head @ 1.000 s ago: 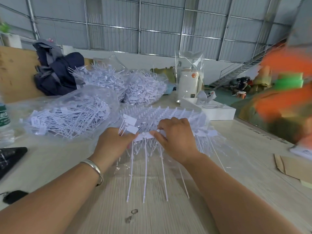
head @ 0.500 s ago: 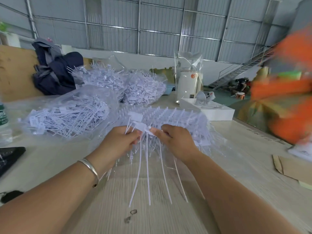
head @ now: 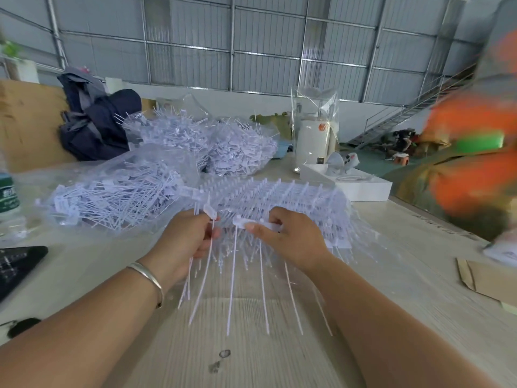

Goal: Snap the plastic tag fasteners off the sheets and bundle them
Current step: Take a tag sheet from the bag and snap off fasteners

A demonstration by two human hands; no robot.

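Currently the snapping step is under way: left hand (head: 186,242) pinches loose fasteners (head: 208,264); right hand (head: 291,238) pinches the sheet (head: 279,197) (worktop (head: 279,345) centre, 12 o'clock of both hands). Next: probably snap off another, add to the left grip.

left hand (head: 184,242): now pulling away to the left, holding loose fasteners (head: 205,264)
right hand (head: 285,239): now pinching the next strip (head: 251,222), apart from the left

Dark jacket (head: 98,121), white box (head: 355,183), water bottle (head: 8,203), cardboard (head: 492,278).
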